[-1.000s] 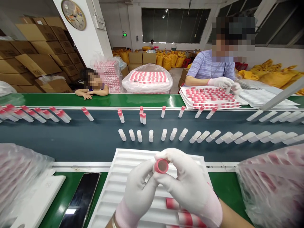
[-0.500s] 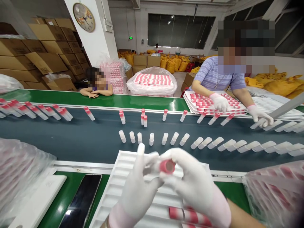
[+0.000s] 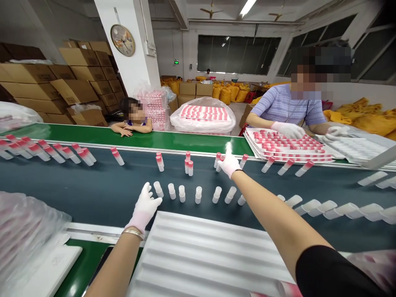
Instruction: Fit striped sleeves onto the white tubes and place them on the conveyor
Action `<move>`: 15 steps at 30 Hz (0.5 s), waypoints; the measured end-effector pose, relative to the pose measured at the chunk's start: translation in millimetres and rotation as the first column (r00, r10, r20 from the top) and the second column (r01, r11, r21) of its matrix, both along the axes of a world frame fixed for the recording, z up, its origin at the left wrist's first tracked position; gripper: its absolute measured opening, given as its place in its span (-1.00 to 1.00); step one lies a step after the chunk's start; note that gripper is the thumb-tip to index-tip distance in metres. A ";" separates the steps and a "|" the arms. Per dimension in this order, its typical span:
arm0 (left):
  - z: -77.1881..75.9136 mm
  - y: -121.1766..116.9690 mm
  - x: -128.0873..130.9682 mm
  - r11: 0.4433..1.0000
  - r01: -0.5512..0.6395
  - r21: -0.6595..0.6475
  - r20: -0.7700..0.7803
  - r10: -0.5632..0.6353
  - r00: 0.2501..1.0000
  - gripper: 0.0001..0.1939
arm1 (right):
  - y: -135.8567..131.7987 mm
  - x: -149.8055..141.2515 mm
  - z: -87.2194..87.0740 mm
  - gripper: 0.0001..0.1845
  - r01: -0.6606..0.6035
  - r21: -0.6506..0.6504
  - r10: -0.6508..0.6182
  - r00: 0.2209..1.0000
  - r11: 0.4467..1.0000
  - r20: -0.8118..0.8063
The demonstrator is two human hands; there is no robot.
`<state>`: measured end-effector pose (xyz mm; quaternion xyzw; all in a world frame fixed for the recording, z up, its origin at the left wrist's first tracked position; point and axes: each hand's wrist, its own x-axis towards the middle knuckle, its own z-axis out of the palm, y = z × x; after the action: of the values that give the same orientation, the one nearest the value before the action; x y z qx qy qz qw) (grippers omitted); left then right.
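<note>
My right hand [image 3: 230, 166], in a white glove, reaches over the dark conveyor belt [image 3: 102, 194] to its far row. Its index finger points up, while the thumb and lower fingers close round a red-and-white tube [image 3: 222, 158], partly hidden by the glove. Another red-topped tube [image 3: 218, 160] stands just left of it. My left hand [image 3: 145, 206], also gloved, hovers over the belt with fingers apart, beside the leftmost white tube [image 3: 158, 189] of the near row. Below both hands lies a white grooved tray [image 3: 198, 255], with red-and-white tubes [image 3: 289, 288] at its lower right.
Across the belt, a co-worker in a lilac top [image 3: 275, 103] handles a stacked tray of tubes [image 3: 287, 144]. Another person [image 3: 133, 117] leans on the green ledge [image 3: 173, 139]. A plastic-wrapped stack [image 3: 27, 231] stands at left. White tubes [image 3: 328, 208] line the near right.
My hands have parted from the red tube piece held over the tray. The right has stretched forward to the far row; the left has moved to the left. The view has tilted up.
</note>
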<state>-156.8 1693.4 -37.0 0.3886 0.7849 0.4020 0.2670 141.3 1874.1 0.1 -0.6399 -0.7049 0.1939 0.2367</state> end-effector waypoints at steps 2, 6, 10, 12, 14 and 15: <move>-3.9 4.2 -2.2 1.000 0.022 0.013 0.022 -0.022 1.000 -0.15 | 7.4 -10.7 -2.2 -0.61 0.025 -0.050 -0.024 1.000 0.998 0.015; -7.5 9.8 -4.4 0.997 0.068 0.041 0.051 -0.070 0.996 -0.29 | 8.6 -16.7 12.5 -0.40 0.050 -0.104 -0.048 0.998 0.993 0.027; -1.9 12.8 -1.7 0.995 0.082 0.063 0.046 -0.085 0.995 -0.50 | -42.6 12.6 39.7 -0.30 0.040 -0.011 -0.040 0.999 0.999 0.003; 4.0 11.6 -0.5 0.996 0.061 0.070 0.023 -0.063 0.998 -0.60 | -93.2 33.1 44.3 -0.48 -0.035 0.021 0.036 0.999 0.999 -0.026; 11.3 7.3 0.4 0.996 0.036 0.082 -0.009 -0.035 0.999 -0.71 | -152.2 48.2 37.7 -0.68 -0.186 0.013 0.186 0.980 0.982 -0.075; 15.5 3.7 1.4 0.995 0.023 0.093 -0.029 -0.020 0.999 -0.76 | -181.2 52.4 30.3 -0.70 -0.252 0.016 0.252 0.961 0.968 -0.111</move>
<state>-155.4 1697.1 -21.5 0.4146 0.7647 0.4300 0.2419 193.6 1692.9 30.4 -0.5331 -0.7661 0.2577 0.2499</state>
